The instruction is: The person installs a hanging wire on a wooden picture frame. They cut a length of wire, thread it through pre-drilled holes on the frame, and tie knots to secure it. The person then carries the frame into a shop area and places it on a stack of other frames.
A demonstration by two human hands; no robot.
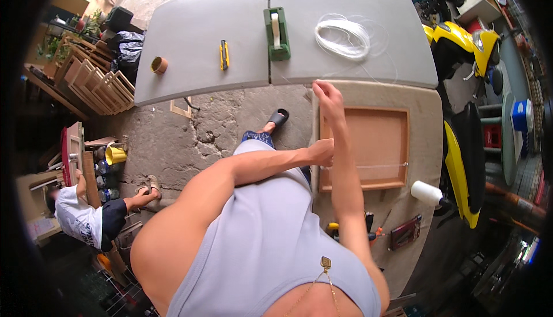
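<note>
A shallow wooden frame with a brown backing lies on the cloth-covered table to my right. A thin white cord runs across its near part between the two sides. My left hand is closed at the frame's left side, close to the cord's end; what its fingers grip is hidden. Raised beyond it, my right hand is closed in a pinch near the frame's far left corner. Whatever sits in that pinch is too small to make out. My right forearm crosses over the frame's left part.
On the grey folding table are a coil of white cord, a green tape dispenser, a yellow utility knife and a brown cup. A white bottle and tools lie nearer. Another person works at left.
</note>
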